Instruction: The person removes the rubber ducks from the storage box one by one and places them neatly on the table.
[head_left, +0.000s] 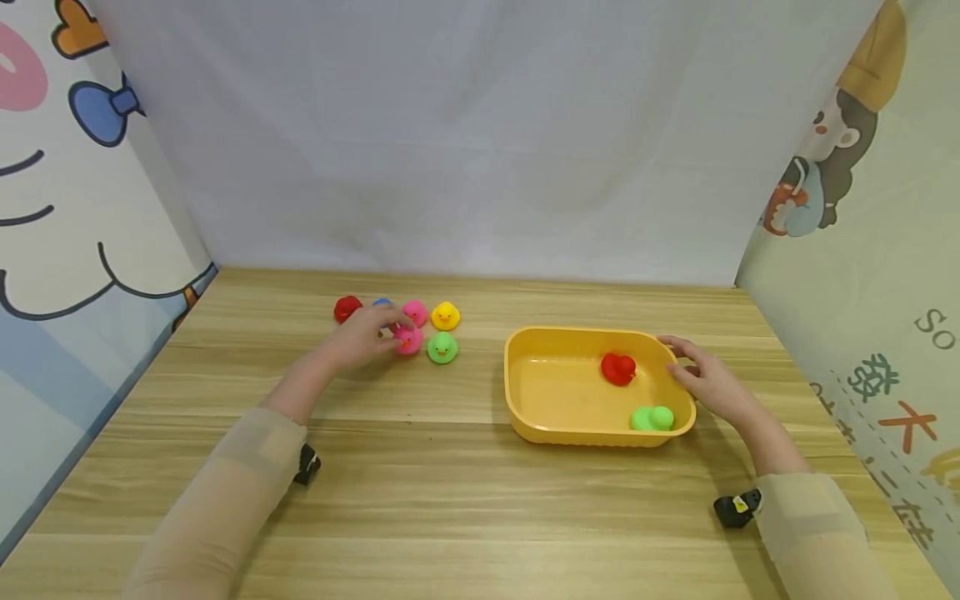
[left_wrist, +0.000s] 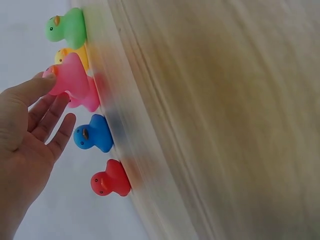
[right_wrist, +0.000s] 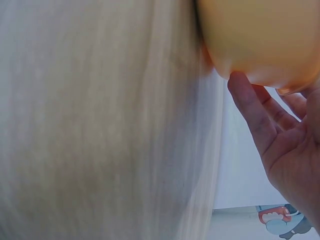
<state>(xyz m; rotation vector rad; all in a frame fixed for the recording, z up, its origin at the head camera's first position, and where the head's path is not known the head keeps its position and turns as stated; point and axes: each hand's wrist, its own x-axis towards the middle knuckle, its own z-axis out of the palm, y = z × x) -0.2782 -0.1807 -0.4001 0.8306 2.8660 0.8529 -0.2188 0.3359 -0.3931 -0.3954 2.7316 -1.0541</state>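
Observation:
In the head view my left hand [head_left: 365, 336] is at the group of toy ducks. Its thumb and fingers pinch a pink rubber duck [left_wrist: 71, 75] by the head, in front of another pink duck [head_left: 415, 312]. A green duck [head_left: 442, 348] and a yellow duck [head_left: 446, 316] sit just right of it. The blue duck [left_wrist: 95, 133] is partly hidden by the hand in the head view, and a red duck [left_wrist: 111, 178] stands beyond it. My right hand [head_left: 712, 383] holds the right rim of a yellow plastic basin [head_left: 517, 417], thumb over the edge, fingers along the outside.
Inside the basin are a red duck [head_left: 618, 368] and a light green duck [head_left: 652, 418]. The wooden table [head_left: 420, 508] reaches back to a white curtain [head_left: 465, 142]. Printed cloths hang at both sides. A small black device [head_left: 737, 508] is on the right wrist.

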